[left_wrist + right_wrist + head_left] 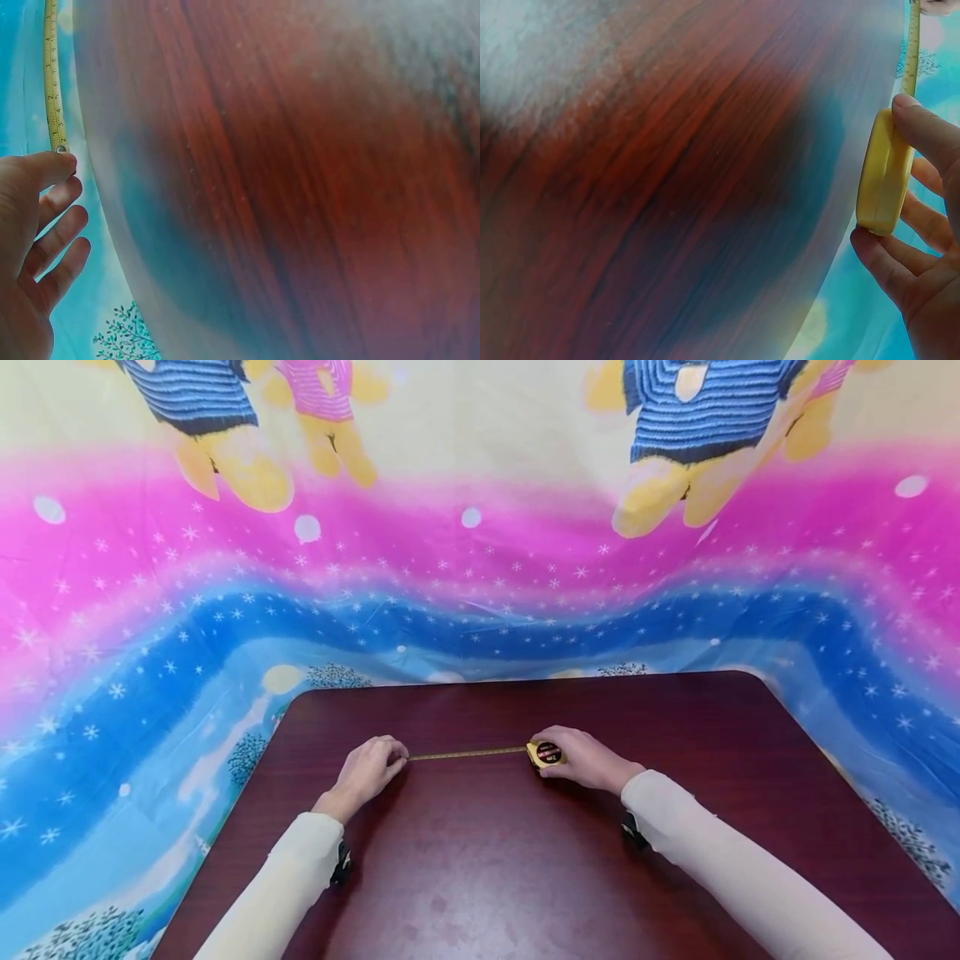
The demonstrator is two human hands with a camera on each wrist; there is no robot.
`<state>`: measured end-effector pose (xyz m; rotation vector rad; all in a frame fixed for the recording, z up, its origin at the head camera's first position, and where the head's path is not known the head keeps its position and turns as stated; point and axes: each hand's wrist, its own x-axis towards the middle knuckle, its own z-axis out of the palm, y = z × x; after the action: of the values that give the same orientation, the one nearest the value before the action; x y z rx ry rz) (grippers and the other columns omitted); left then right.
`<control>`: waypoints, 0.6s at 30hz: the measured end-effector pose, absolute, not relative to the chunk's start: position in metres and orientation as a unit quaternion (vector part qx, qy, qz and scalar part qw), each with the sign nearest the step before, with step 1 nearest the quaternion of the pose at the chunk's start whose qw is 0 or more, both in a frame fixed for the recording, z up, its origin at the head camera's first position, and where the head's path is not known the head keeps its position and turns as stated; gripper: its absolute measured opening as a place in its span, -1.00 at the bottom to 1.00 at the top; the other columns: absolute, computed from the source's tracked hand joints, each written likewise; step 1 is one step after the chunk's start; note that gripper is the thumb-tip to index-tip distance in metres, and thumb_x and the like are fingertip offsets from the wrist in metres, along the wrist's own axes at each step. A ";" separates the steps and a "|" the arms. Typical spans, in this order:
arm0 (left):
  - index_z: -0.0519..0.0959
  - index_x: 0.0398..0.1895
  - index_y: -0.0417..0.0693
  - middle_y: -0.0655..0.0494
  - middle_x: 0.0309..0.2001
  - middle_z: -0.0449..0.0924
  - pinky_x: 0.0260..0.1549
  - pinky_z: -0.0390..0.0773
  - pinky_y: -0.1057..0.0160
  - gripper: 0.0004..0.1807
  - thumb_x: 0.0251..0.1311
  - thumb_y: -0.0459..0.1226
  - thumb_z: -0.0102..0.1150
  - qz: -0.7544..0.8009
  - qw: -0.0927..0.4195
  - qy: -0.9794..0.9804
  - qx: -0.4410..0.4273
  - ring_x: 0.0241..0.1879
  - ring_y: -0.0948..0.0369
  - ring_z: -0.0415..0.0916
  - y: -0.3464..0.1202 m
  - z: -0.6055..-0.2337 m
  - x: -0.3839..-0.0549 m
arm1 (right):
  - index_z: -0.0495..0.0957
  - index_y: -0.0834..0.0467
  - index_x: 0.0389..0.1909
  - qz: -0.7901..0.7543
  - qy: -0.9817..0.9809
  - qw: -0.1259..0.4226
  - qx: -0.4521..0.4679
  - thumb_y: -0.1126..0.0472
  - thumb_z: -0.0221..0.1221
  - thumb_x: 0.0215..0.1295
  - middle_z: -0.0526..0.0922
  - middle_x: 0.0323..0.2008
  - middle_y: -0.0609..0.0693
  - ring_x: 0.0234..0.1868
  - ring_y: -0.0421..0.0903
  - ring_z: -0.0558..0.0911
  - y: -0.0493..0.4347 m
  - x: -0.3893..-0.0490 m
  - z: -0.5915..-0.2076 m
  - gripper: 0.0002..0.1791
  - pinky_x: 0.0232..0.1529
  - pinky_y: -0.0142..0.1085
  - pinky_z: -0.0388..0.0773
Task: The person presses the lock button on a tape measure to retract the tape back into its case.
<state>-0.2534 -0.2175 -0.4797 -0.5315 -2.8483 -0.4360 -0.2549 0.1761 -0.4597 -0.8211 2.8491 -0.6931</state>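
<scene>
A yellow tape measure [547, 754] with a dark round label is held by my right hand [588, 758]. Its yellow blade [468, 752] stretches leftward above the table to my left hand [367, 770], which pinches the free end. In the left wrist view, the thumb and index finger of the left hand [37, 217] grip the metal end of the blade [52, 82], while the other fingers are loosely bent. From the right wrist, the tape measure's case [885, 172] shows edge-on, with fingers of the right hand [930, 240] at its top and bottom.
A dark reddish-brown table [465, 860] with rounded far corners lies under both hands. Behind and around it hangs a patterned cloth [472, 568] with snowflakes and cartoon bears. Dark straps or devices sit under both cream sleeves [277, 885].
</scene>
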 end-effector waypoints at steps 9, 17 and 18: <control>0.74 -0.30 0.03 0.12 -0.19 0.72 -0.09 0.64 0.03 -0.95 0.29 -0.27 0.31 -0.155 0.103 -0.966 -0.179 -0.14 0.12 0.63 -0.212 -0.482 -0.252 | 0.51 0.09 0.28 -0.228 0.935 0.050 -0.269 0.08 0.41 0.24 0.60 0.21 0.02 0.19 -0.01 0.58 0.177 -0.255 -0.462 -0.41 0.24 -0.02 0.54; 0.73 -0.30 0.04 0.14 -0.22 0.70 -0.12 0.63 0.06 -0.95 0.29 -0.26 0.30 -0.157 0.103 -0.965 -0.181 -0.18 0.15 0.60 -0.205 -0.482 -0.253 | 0.51 0.07 0.28 -0.231 0.933 0.048 -0.272 0.08 0.40 0.25 0.61 0.20 0.01 0.20 -0.01 0.57 0.176 -0.254 -0.462 -0.42 0.25 -0.02 0.53; 0.73 -0.30 0.04 0.15 -0.23 0.70 -0.12 0.63 0.07 -0.95 0.29 -0.26 0.30 -0.156 0.103 -0.965 -0.182 -0.18 0.15 0.60 -0.204 -0.481 -0.253 | 0.51 0.07 0.28 -0.231 0.933 0.048 -0.272 0.08 0.40 0.25 0.61 0.20 0.01 0.20 -0.01 0.57 0.175 -0.254 -0.462 -0.42 0.25 -0.02 0.53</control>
<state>-0.2534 -0.2041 -0.4814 -0.5367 -2.8484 -0.4605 -0.2536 0.1752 -0.4618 -0.8284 2.8442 -0.7039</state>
